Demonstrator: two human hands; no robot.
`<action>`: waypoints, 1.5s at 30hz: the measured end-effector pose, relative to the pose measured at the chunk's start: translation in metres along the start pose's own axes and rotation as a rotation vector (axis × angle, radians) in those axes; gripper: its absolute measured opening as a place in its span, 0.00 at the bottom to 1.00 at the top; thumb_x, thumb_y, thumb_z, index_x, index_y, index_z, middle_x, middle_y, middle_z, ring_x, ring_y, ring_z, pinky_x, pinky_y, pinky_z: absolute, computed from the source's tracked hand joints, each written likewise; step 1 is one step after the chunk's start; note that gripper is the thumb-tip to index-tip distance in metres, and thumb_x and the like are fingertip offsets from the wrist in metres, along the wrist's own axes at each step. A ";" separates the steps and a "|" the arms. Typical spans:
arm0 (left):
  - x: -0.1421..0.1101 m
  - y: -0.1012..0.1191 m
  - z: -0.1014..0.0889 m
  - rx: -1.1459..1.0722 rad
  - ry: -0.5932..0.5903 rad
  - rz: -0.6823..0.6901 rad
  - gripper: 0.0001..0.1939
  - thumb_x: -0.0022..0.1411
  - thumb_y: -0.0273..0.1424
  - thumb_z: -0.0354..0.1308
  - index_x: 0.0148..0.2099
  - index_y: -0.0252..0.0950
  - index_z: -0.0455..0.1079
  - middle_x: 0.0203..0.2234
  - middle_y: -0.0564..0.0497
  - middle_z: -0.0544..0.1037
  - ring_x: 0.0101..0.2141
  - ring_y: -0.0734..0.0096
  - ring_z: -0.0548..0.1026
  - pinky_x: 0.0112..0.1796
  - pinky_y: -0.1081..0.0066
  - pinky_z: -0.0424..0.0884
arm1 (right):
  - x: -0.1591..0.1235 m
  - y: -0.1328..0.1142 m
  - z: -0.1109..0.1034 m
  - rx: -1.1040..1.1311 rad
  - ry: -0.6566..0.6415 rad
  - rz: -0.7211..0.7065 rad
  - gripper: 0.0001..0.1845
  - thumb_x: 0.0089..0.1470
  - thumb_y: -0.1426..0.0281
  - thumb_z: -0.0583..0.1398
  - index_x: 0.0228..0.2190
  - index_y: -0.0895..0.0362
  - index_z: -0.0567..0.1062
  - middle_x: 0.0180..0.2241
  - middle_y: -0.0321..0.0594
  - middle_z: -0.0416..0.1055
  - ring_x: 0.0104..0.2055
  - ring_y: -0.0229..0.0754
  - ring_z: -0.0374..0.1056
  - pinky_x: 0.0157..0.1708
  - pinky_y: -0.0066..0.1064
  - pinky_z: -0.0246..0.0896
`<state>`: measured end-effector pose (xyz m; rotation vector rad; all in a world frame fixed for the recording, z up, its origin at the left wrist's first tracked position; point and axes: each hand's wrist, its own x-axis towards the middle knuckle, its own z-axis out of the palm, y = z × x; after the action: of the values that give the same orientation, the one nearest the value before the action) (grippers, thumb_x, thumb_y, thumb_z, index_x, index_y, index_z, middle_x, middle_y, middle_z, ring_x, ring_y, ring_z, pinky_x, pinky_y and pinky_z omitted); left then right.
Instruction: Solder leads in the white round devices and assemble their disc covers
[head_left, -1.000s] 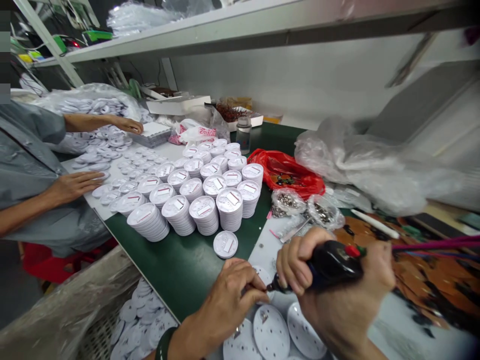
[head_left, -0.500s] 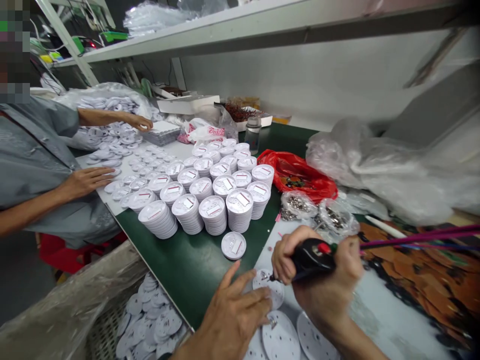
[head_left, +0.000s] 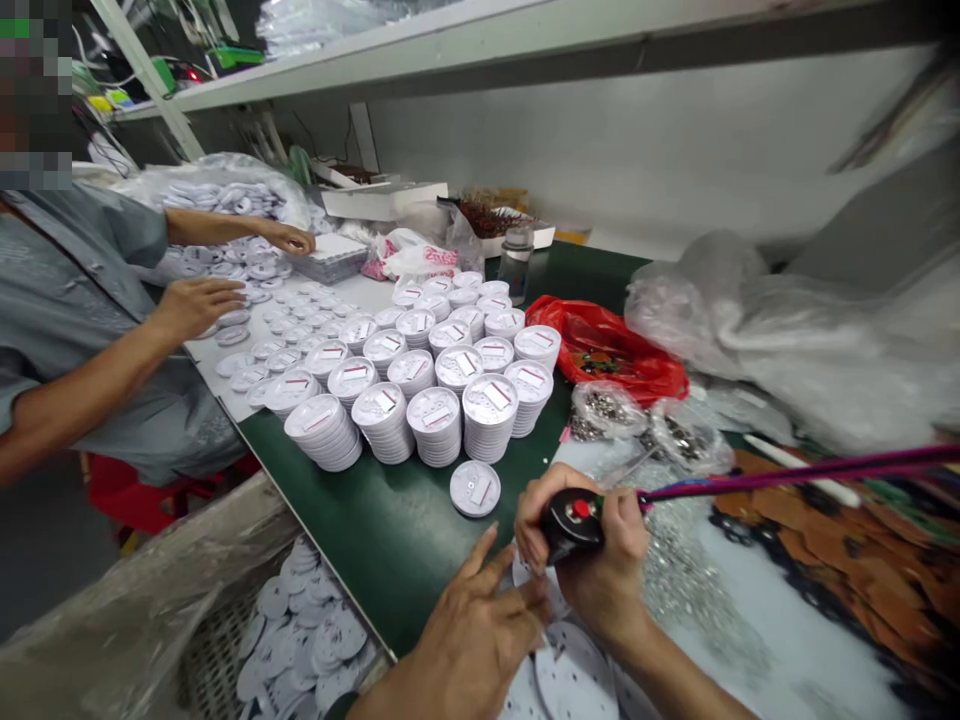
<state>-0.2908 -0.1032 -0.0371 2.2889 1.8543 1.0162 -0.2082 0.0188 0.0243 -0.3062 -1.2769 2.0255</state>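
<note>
- Right hand [head_left: 600, 560] grips a black corded electric screwdriver [head_left: 571, 524], fingers closed around its body, a red button showing on top and a purple-striped cable [head_left: 787, 476] running off to the right
- Left hand [head_left: 469, 640] stands open, fingers spread, just beside the screwdriver's nose, holding nothing that can be seen
- Under both hands, round white perforated plastic discs [head_left: 574, 675] lie on a white work surface [head_left: 600, 455], partly hidden by the hands
- Stacks of white plastic discs [head_left: 487, 415] with small red-marked labels crowd a green bench mat [head_left: 397, 550], a single disc [head_left: 475, 488] lying apart at the front
- Beyond the right hand, a red plastic bag [head_left: 604, 350] and two clear bags of small metal parts [head_left: 604, 410] sit on the bench, with a blurred spill of silvery bits [head_left: 675, 580] nearer by
- At left, a co-worker [head_left: 75, 290] in a grey work shirt reaches over loose discs, one hand [head_left: 193, 308] above the pile, the other [head_left: 289, 238] beside a stacked white pad [head_left: 337, 255]
- Below the bench edge, more discs fill a plastic crate [head_left: 300, 640]
</note>
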 end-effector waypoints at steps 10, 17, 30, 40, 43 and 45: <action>-0.001 0.005 -0.005 -0.104 -0.097 -0.061 0.15 0.73 0.28 0.56 0.58 0.45 0.73 0.50 0.54 0.83 0.56 0.59 0.77 0.65 0.48 0.63 | -0.007 -0.002 0.001 -0.061 -0.080 0.008 0.33 0.60 0.41 0.55 0.26 0.58 0.77 0.17 0.36 0.66 0.16 0.35 0.57 0.16 0.26 0.48; -0.017 -0.005 0.009 -0.056 -0.104 -0.049 0.15 0.73 0.27 0.56 0.58 0.44 0.73 0.54 0.52 0.80 0.58 0.53 0.75 0.64 0.40 0.62 | 0.002 -0.060 -0.003 -0.058 0.078 -0.188 0.38 0.54 0.34 0.53 0.23 0.55 0.78 0.14 0.34 0.63 0.16 0.37 0.59 0.18 0.29 0.55; 0.030 0.013 -0.022 -0.047 0.113 -0.206 0.17 0.70 0.19 0.53 0.54 0.42 0.73 0.41 0.51 0.80 0.44 0.61 0.77 0.59 0.47 0.60 | 0.002 -0.022 -0.038 -0.044 0.258 -0.125 0.31 0.59 0.42 0.54 0.24 0.55 0.76 0.13 0.36 0.65 0.16 0.38 0.59 0.17 0.29 0.54; 0.058 0.006 -0.005 -0.099 -0.023 -0.299 0.11 0.65 0.21 0.64 0.48 0.39 0.77 0.35 0.51 0.76 0.39 0.60 0.73 0.47 0.54 0.66 | -0.004 -0.061 -0.023 -0.042 0.211 -0.172 0.37 0.56 0.37 0.52 0.22 0.55 0.77 0.13 0.36 0.64 0.15 0.39 0.61 0.17 0.31 0.57; 0.060 -0.004 -0.015 -0.107 0.013 -0.310 0.12 0.68 0.20 0.58 0.49 0.39 0.77 0.35 0.50 0.77 0.39 0.61 0.73 0.45 0.57 0.66 | -0.010 -0.065 -0.020 -0.025 0.203 -0.152 0.35 0.57 0.39 0.53 0.22 0.55 0.78 0.12 0.37 0.64 0.14 0.39 0.60 0.16 0.30 0.57; 0.053 -0.012 -0.026 -0.116 0.031 -0.342 0.12 0.70 0.22 0.57 0.49 0.38 0.77 0.36 0.50 0.78 0.40 0.61 0.74 0.45 0.58 0.66 | -0.017 -0.065 -0.016 0.011 0.205 -0.108 0.35 0.58 0.40 0.52 0.22 0.55 0.78 0.12 0.37 0.63 0.14 0.39 0.59 0.16 0.30 0.56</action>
<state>-0.3101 -0.0621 0.0029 1.8180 2.0428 1.0761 -0.1592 0.0352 0.0693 -0.4197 -1.1306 1.8578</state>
